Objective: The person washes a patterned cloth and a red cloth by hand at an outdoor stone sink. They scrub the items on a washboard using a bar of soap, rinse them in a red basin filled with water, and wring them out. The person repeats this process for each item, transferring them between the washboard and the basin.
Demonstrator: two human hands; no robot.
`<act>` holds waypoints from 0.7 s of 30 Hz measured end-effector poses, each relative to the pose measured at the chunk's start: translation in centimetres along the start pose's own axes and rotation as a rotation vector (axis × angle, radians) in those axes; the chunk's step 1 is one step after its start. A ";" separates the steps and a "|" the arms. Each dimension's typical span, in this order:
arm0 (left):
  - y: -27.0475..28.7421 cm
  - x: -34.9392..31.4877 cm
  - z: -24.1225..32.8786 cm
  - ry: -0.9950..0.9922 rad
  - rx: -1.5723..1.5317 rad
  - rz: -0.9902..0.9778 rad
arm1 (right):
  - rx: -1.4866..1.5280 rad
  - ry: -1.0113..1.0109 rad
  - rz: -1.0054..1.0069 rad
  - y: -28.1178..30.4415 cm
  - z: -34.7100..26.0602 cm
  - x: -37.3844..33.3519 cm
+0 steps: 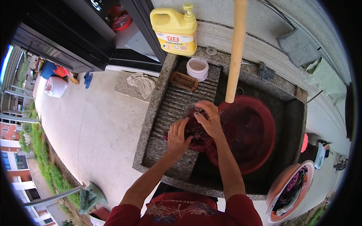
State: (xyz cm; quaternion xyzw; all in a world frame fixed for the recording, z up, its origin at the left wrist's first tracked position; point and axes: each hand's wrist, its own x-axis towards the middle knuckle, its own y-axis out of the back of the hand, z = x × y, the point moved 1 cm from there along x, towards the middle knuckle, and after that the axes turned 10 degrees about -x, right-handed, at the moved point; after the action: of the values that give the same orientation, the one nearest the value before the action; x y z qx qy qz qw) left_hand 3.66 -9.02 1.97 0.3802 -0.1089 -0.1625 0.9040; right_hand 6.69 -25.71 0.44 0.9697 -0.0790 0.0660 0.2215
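Grip: While left hand (177, 138) and right hand (212, 122) grasped cloth (200, 144) left of basin (272, 132), washing seemed unfinished.
Tub (279, 184): right of basin, its clothes (291, 190) perhaps waited.

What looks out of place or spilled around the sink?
Mainly the white cloth, bunched beside the sink rather than folded or hung. The pole looks odd too: its end overlaps the rim of the basin in this view, its support out of frame. No clear spill stands out.
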 end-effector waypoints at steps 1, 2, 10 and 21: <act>0.5 -0.3 0.1 0.139 0.025 0.058 | -0.290 0.046 0.127 -1.2 0.2 0.4; 0.0 -0.7 -1.6 0.235 0.074 -0.053 | -0.502 0.052 0.165 -2.8 1.3 0.4; -0.4 -2.0 -5.8 0.040 0.575 -0.402 | -0.597 0.392 0.113 -10.1 -3.2 -4.4; 1.1 -3.0 -8.3 0.079 0.362 -0.460 | -0.588 0.183 0.026 -9.4 -3.6 -4.0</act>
State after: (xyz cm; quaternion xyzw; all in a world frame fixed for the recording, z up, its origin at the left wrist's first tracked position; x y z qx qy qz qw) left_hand 3.80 -1.80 -3.18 0.5558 -0.0119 -0.3263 0.7645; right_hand 4.12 -15.26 -0.93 0.8528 -0.0869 0.1304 0.4981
